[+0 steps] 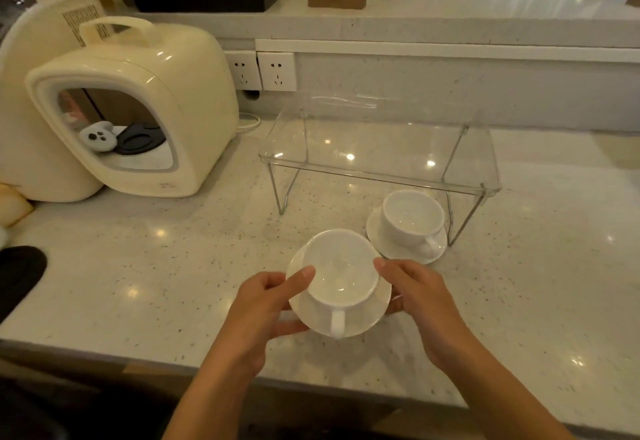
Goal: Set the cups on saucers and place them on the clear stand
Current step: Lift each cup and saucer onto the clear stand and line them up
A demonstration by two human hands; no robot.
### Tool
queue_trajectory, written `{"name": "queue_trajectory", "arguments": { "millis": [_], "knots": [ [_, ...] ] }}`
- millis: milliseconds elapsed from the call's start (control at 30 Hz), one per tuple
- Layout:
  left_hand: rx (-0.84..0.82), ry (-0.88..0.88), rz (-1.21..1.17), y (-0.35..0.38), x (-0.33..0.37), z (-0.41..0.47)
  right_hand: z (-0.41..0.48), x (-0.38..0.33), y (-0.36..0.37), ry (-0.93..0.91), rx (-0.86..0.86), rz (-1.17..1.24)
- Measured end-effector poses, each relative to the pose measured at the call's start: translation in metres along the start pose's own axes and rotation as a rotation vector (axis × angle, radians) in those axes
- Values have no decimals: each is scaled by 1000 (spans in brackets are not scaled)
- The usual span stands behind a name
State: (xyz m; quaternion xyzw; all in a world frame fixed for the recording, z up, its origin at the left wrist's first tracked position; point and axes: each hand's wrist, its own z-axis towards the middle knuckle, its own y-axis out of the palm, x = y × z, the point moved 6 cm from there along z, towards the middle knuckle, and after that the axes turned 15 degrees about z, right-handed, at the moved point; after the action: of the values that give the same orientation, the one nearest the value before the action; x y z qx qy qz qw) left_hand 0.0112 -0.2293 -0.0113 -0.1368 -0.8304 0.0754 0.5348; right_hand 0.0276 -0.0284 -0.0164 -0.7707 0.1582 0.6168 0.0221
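A white cup [341, 271] sits on a white saucer [363, 318], handle pointing toward me, lifted slightly above the counter. My left hand [266, 304] grips the saucer's left rim, thumb against the cup. My right hand [415, 294] holds the saucer's right rim, thumb touching the cup's edge. A second white cup [412, 219] rests on its own saucer [388, 249] on the counter, just in front of the clear stand's right leg. The clear stand [381, 152], with thin metal legs, stands behind both cups and its top carries nothing.
A cream-coloured countertop appliance [138, 107] with a handle stands at the left. Two wall sockets [263, 70] sit behind the stand, with a raised ledge above. A dark object [19, 273] lies at the left edge. The counter's front edge [138, 356] runs just below my hands.
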Motion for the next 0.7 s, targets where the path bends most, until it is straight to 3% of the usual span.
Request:
{"name": "queue_trajectory", "arguments": {
  "millis": [167,367,700],
  "knots": [
    [100,238,-39,-22,53,-18,-15,-65,12,-258,-45,57],
    [93,431,-80,-38,121,-18,-11,-129,24,-472,-57,75],
    [21,411,79,-37,194,67,80,-161,34,-373,24,75]
  ]
}}
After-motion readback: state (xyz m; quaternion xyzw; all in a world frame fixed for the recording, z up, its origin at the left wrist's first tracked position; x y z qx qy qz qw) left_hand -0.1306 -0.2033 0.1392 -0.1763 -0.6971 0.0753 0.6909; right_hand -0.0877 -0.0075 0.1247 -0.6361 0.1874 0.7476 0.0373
